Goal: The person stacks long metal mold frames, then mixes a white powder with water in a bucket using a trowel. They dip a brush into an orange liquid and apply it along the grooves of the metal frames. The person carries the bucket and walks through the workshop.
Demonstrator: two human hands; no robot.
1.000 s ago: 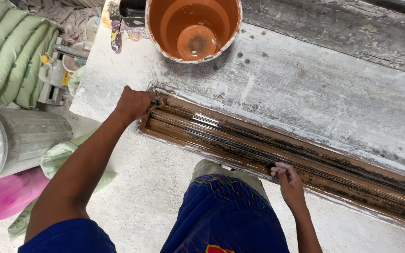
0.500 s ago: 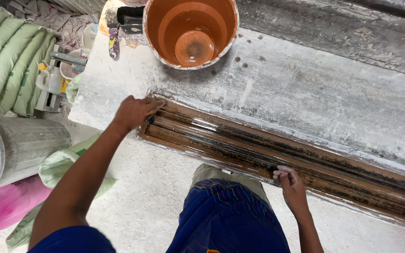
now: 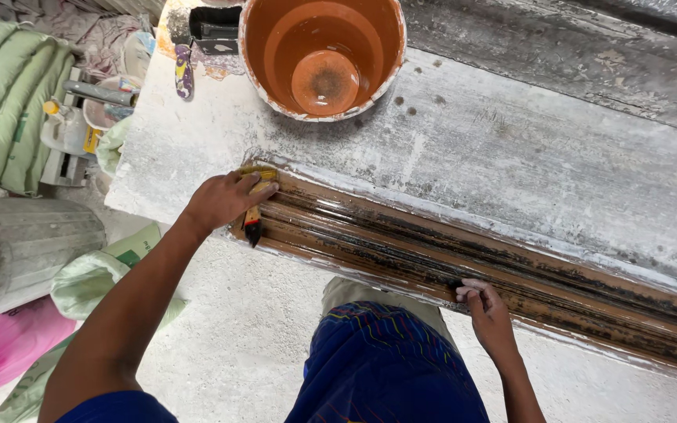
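Observation:
A long brown ribbed mould (image 3: 464, 258) lies along the near edge of a grey, plaster-stained workbench (image 3: 511, 157). My left hand (image 3: 225, 200) grips a small brush (image 3: 254, 215) with a yellow handle and dark bristles, held at the mould's left end. My right hand (image 3: 487, 313) rests on the mould's near edge, fingers curled against it, apparently holding nothing. My blue garment (image 3: 385, 368) fills the bottom middle.
An orange bucket (image 3: 323, 55) with a little liquid stands at the bench's far side, a scraper (image 3: 184, 70) beside it. Green sacks (image 3: 1, 102), a grey drum (image 3: 25, 243), a pink bag (image 3: 1, 345) and bottles crowd the floor at left.
My left hand has slid along the mould's left end and the brush now shows beneath its fingers. The view has shifted slightly. My right hand stays in place.

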